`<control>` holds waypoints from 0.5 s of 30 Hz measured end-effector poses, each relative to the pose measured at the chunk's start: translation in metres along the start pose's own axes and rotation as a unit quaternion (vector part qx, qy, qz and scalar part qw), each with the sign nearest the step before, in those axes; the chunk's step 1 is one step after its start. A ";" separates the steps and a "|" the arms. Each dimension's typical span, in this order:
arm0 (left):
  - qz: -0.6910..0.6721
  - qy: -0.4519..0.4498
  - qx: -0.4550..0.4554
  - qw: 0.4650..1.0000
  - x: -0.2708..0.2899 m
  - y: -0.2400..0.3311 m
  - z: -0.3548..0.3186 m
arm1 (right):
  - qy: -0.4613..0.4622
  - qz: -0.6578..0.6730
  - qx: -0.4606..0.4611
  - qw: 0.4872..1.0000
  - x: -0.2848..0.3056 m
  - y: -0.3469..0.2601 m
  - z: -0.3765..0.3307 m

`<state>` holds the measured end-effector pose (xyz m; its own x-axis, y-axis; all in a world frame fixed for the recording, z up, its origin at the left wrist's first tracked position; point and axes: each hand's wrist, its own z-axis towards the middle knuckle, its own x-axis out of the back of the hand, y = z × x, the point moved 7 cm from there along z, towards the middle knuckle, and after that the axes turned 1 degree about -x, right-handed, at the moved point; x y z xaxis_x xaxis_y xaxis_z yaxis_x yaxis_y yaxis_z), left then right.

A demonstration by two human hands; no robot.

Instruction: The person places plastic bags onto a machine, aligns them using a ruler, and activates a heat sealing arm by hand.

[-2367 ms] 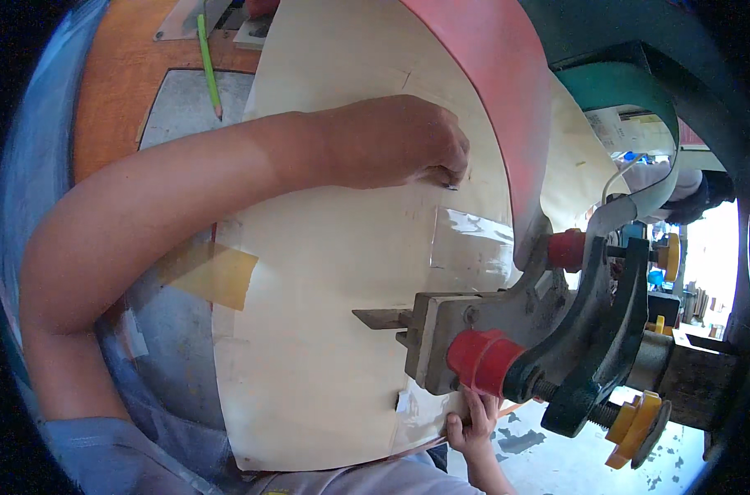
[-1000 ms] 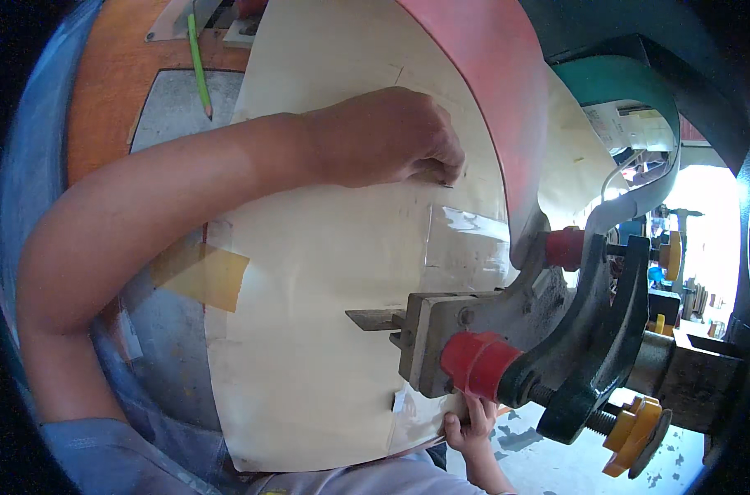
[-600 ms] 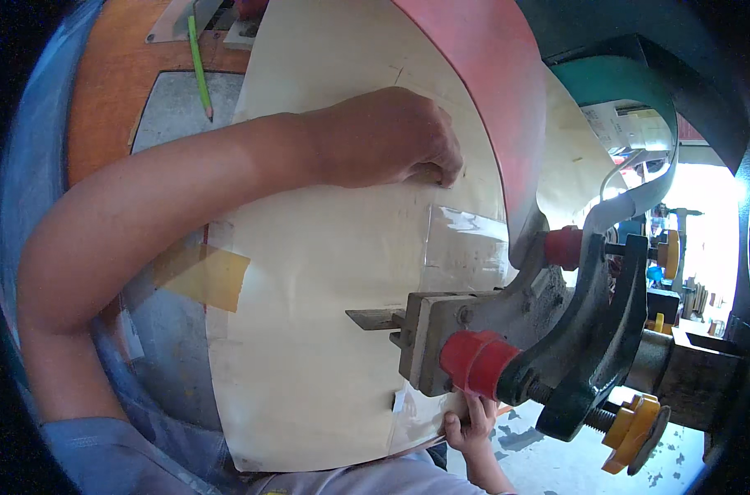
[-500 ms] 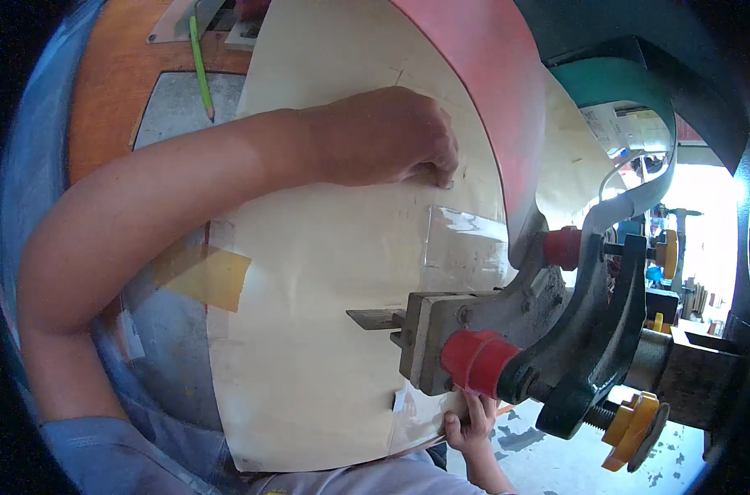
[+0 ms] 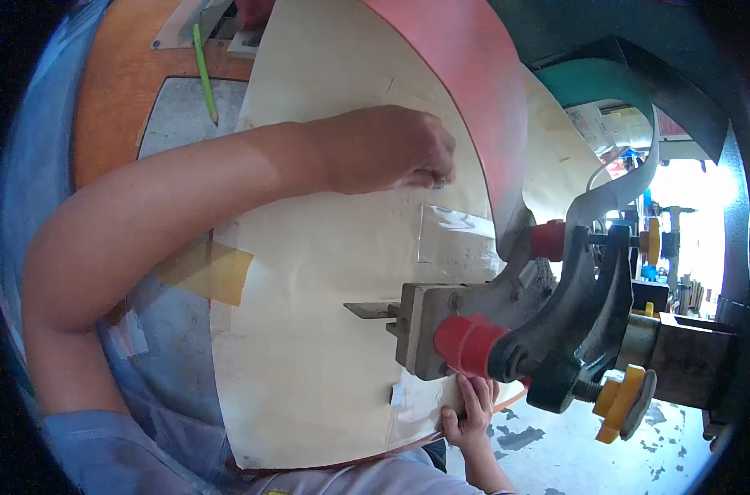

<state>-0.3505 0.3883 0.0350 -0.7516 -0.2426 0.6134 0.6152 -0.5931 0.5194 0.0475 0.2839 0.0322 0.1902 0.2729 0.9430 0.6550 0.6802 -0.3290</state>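
Observation:
A large cream sheet or board (image 5: 309,330) lies under both of my arms. My left hand (image 5: 391,148) rests on its upper part, the fingers curled together. Something small and dark shows at the fingertips, too small to name. Just below is a clear plastic patch (image 5: 457,239) on the board. My right hand (image 5: 471,412) lies on the near right edge, thumb and fingers stretched out and apart. Over the board reaches a grey machine head (image 5: 428,326) with red knobs (image 5: 470,346) and a flat pointed metal strip (image 5: 366,310). It stands between my two hands.
A red curved arm (image 5: 482,91) arches over the board beside my left hand. Yellow knobs (image 5: 622,404) stick out at the right. A green pencil (image 5: 204,78) lies at the upper left on a grey plate (image 5: 177,111). Brownish tape (image 5: 210,272) marks the board's left edge.
The view has shifted a little, so the machine head appears farther left and higher. My left hand sits slightly lower in the picture, still curled. More of my right hand's fingers shows.

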 end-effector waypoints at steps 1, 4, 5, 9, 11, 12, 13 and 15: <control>0.018 -0.019 -0.015 1.000 -0.004 0.000 0.001 | 0.004 0.008 0.001 1.000 0.000 0.000 0.000; 0.088 -0.050 -0.039 0.994 -0.002 0.004 0.001 | 0.002 0.018 -0.001 1.000 0.002 -0.003 0.000; 0.140 -0.062 -0.050 0.987 0.001 0.008 0.001 | 0.016 0.026 0.007 1.000 0.002 -0.003 0.001; 0.213 -0.095 -0.078 0.969 0.000 0.016 0.001 | 0.007 0.036 -0.012 0.999 -0.001 -0.001 -0.001; 0.192 -0.139 -0.077 0.968 -0.001 0.018 0.001 | 0.009 0.021 0.006 1.000 0.001 -0.001 0.003; 0.196 -0.142 -0.075 0.967 -0.005 0.015 0.001 | 0.005 0.003 0.019 1.000 0.001 -0.003 0.005; 0.185 -0.147 -0.072 0.969 -0.005 0.013 0.002 | 0.010 0.001 0.029 1.000 0.003 -0.005 0.007; 0.174 -0.155 -0.064 0.970 0.001 0.010 0.014 | 0.026 -0.004 0.044 0.999 0.004 -0.007 0.010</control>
<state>-0.3421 0.3931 0.0494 -0.3830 -0.2149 0.8984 0.7698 -0.6118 0.1819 0.0364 0.2867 0.0377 0.2249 0.2332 0.9461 0.5899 0.7402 -0.3227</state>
